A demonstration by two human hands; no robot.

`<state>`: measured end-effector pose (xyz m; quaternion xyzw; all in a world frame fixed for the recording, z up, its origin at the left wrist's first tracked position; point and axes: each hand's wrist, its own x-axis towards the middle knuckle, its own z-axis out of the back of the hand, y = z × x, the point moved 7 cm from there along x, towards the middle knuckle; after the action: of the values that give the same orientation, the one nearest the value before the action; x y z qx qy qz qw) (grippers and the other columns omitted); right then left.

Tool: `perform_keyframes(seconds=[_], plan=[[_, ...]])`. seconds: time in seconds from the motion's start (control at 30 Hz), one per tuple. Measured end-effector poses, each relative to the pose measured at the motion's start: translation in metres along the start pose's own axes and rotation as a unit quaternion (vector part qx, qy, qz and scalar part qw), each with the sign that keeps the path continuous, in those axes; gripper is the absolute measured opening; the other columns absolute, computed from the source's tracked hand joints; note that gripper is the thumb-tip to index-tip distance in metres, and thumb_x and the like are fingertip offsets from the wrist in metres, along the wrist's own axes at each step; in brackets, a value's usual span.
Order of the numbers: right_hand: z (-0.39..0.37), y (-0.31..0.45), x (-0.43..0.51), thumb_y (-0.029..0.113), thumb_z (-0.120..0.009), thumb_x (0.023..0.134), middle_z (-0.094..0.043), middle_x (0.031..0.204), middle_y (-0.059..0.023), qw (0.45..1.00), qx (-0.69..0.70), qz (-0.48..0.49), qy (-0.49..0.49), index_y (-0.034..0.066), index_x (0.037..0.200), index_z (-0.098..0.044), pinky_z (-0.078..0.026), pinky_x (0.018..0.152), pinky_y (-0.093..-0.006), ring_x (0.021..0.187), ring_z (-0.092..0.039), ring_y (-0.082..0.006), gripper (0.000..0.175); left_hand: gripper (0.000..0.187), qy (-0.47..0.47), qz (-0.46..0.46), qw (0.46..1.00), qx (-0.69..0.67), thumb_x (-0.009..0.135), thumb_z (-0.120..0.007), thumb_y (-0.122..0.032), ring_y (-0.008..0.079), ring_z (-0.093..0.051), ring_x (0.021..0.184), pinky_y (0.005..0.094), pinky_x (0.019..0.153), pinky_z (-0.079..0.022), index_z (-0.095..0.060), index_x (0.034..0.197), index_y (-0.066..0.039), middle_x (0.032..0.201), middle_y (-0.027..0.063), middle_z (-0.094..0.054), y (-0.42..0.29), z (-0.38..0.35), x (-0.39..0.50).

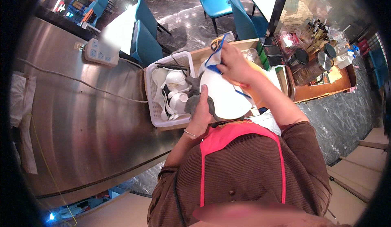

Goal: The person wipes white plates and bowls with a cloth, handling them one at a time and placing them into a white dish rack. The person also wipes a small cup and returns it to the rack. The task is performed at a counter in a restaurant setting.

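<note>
My left hand (200, 117) grips a white dish (226, 95) by its left side, thumb on the rim. A bunched grey cloth (198, 103) is caught in the same hand, against the dish. Over the dish's upper part, my right hand (235, 65) pinches a pale, blue-edged cloth or sheet (215, 60); its exact kind is unclear. Directly left stands a white plastic basket (152, 105) of small white bowls (176, 79), white spoons (165, 112) and dark chopsticks (172, 65). Something orange (258, 77) shows partly behind my right forearm.
A steel counter (100, 117) spreads to the left, with a power strip (100, 53) and a cable (82, 82). Black-lidded green containers (272, 54) stand at right. Beyond are a brown tray (337, 80) and a ribbed jug (308, 71). Blue chairs (215, 4) stand past the counter.
</note>
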<state>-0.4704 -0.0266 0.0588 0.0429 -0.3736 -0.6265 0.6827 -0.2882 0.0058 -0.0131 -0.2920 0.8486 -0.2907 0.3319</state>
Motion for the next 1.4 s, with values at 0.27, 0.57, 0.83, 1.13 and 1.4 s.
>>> perform_keyframes(seconds=[0.27,0.57,0.83,1.13,1.4], plan=[[-0.047,-0.077,-0.071,0.013,-0.076,0.095,-0.072,0.095,-0.0035,0.696,0.588,-0.409,-0.040,0.0098,0.119,-0.063,-0.059,0.066,-0.0312,0.074,-0.070,-0.0152,0.027,0.068,-0.042,-0.152,0.987,-0.038,0.108,-0.054,-0.051,0.0272,-0.058,0.135,0.0427,0.115,-0.046,-0.045,0.154,-0.003,0.151,0.0119,-0.057,-0.034,0.008,0.015],[-0.046,-0.076,-0.082,0.006,-0.082,0.087,-0.075,0.098,-0.0080,0.693,0.581,-0.422,-0.071,0.0027,0.114,-0.069,-0.060,0.071,-0.0359,0.080,-0.072,-0.0187,0.030,0.060,-0.030,-0.117,0.992,-0.044,0.108,-0.056,-0.045,0.0246,-0.059,0.132,0.0415,0.114,-0.045,-0.048,0.152,-0.004,0.146,0.0089,-0.060,-0.038,0.012,0.020],[-0.042,-0.076,-0.063,0.007,-0.079,0.090,-0.074,0.097,-0.0071,0.696,0.598,-0.389,-0.078,0.0031,0.116,-0.066,-0.060,0.070,-0.0317,0.079,-0.073,-0.0181,0.029,0.051,-0.005,-0.088,0.996,-0.024,0.107,-0.060,-0.031,0.0300,-0.064,0.128,0.0453,0.109,-0.052,-0.052,0.148,-0.002,0.142,0.0147,-0.064,-0.070,0.023,0.043],[-0.076,-0.051,-0.100,0.010,-0.078,0.093,-0.075,0.101,-0.0085,0.623,0.637,-0.451,-0.059,0.0028,0.118,-0.066,-0.062,0.078,-0.0379,0.085,-0.074,-0.0203,0.028,0.058,-0.041,-0.104,0.986,-0.122,0.109,-0.055,-0.043,0.0275,-0.061,0.131,0.0410,0.114,-0.046,-0.051,0.149,-0.002,0.146,0.0119,-0.062,-0.036,0.024,0.040],[-0.050,-0.069,-0.059,0.008,-0.079,0.091,-0.075,0.099,-0.0085,0.731,0.584,-0.352,0.018,0.0012,0.117,-0.068,-0.061,0.076,-0.0332,0.083,-0.073,-0.0172,0.029,0.056,0.002,-0.120,0.991,-0.052,0.107,-0.060,-0.035,0.0305,-0.059,0.134,0.0467,0.117,-0.045,-0.048,0.152,-0.003,0.148,0.0140,-0.060,-0.083,0.041,0.040]])
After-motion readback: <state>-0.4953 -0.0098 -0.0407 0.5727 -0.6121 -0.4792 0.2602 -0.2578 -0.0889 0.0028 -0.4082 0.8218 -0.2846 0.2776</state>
